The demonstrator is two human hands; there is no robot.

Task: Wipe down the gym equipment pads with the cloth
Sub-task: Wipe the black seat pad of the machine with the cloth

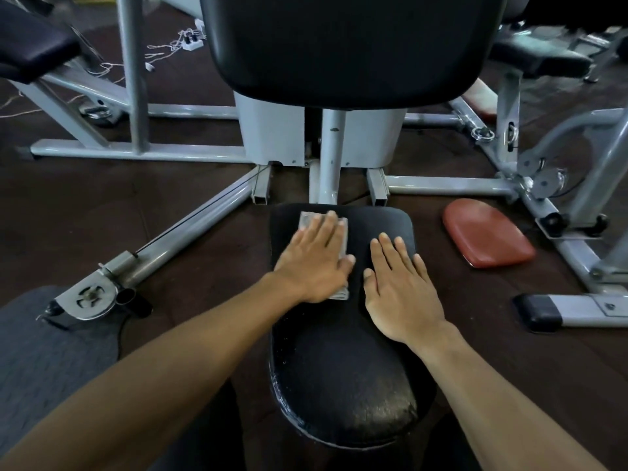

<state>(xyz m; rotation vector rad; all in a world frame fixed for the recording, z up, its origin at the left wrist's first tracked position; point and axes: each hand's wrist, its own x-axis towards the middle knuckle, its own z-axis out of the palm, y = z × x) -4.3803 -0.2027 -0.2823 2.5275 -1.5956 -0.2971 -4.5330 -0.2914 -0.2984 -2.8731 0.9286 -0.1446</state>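
A black seat pad (343, 368) of a grey gym machine fills the lower middle of the head view. On its far left part lies a folded grey cloth (342, 232). My left hand (316, 260) presses flat on that cloth with straight fingers. Beside it, my right hand (401, 287) rests flat on the bare pad, fingers straight and holding nothing. A tall black back pad (346, 45) stands upright behind the seat.
Grey frame bars (190, 219) spread over the dark floor to the left and right. A loose red pad (486, 237) lies on the floor to the right. Another black pad (34, 49) sits at far left, and white cables (176, 45) lie behind.
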